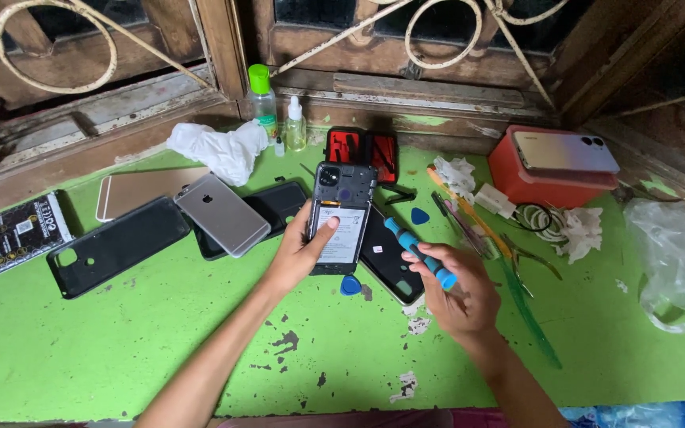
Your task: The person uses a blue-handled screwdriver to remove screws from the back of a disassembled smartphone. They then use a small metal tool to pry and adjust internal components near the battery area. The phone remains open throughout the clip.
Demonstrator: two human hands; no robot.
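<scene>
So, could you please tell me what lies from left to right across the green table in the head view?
Black phone back cover → silver phone → opened phone in the left hand → blue screwdriver in the right hand → red box → clear plastic bag.

The place was a small phone repair bench. A worn green table (120,349) carried opened phones (222,212), a loose back cover (116,246), picks (420,215), tweezers (533,257) and solvent bottles (262,99) around the hands.

Bare forearms, no sleeves, rings or watch.
</scene>
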